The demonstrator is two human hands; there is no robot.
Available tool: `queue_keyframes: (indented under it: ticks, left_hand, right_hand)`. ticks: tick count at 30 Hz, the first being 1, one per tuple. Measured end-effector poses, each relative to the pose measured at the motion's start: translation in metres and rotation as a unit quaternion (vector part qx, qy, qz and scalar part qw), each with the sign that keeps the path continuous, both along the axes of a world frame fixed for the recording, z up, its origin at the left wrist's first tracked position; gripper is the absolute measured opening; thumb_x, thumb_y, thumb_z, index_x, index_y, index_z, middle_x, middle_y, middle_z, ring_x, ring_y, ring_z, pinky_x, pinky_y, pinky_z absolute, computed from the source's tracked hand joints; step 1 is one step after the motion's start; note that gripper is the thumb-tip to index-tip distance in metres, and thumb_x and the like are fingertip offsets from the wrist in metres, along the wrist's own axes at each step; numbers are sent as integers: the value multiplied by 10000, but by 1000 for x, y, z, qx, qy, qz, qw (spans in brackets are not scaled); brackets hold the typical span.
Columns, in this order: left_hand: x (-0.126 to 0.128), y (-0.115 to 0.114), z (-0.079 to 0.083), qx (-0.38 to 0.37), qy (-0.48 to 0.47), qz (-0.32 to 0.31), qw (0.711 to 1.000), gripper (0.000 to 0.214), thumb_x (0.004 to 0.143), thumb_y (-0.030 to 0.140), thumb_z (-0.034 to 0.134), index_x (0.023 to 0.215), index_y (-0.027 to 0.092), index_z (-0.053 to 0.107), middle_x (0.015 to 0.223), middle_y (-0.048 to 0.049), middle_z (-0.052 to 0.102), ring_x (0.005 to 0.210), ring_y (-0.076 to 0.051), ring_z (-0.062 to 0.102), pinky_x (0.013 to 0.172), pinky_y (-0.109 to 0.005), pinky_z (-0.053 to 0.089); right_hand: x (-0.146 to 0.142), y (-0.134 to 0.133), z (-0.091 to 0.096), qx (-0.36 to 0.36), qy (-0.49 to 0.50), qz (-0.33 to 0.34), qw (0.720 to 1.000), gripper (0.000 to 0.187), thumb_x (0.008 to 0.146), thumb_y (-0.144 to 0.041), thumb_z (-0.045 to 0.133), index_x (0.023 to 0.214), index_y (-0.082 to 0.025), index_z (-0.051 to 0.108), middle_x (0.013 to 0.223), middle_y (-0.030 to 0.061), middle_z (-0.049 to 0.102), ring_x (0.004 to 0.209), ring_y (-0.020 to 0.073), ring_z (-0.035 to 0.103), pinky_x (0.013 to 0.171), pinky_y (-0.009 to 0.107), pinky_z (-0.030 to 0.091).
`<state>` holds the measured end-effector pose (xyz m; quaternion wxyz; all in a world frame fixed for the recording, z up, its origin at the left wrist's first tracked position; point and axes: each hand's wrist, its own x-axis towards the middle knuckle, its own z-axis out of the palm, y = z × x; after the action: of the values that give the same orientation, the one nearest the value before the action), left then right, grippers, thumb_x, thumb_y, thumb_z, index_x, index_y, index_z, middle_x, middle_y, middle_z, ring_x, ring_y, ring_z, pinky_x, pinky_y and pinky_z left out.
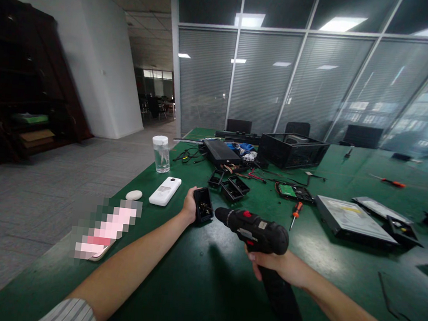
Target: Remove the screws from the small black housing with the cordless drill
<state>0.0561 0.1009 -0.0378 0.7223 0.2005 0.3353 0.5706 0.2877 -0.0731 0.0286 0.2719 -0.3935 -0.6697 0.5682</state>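
Observation:
My left hand (190, 205) is closed on the left side of a small black box (195, 216), which is tilted so its open face shows. Small shiny pieces, probably screws, lie inside it. Wrapped around the grip of a black cordless drill (258, 231) is my right hand (285, 265). The drill's chuck points left, close to the right edge of the box; whether a bit touches anything I cannot tell. Just behind the box stand more small black boxes (235, 188) with pieces in them.
On the green table (191, 292) lie a white power bank (164, 192), a clear bottle (161, 155), a pixelated phone-like object, an orange screwdriver (296, 214), a hard drive (294, 192) and an optical drive (354, 220). Farther back stand a black computer case (293, 151) and cables.

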Motion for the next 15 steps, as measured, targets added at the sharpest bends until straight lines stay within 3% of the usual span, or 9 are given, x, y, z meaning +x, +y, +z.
queue_keyframes:
  ticks: [15]
  left_hand:
    - [1,1,0,2,4,7,1000,335,744,490,500,792,171,590,600,-36,591,506,-196,580,528,-333,478]
  right_hand:
    - [-1,0,4,3,-17,-3,1000,291,794,-422,578,881,-151,520,539,-22,574,533,145,543,567,282,393]
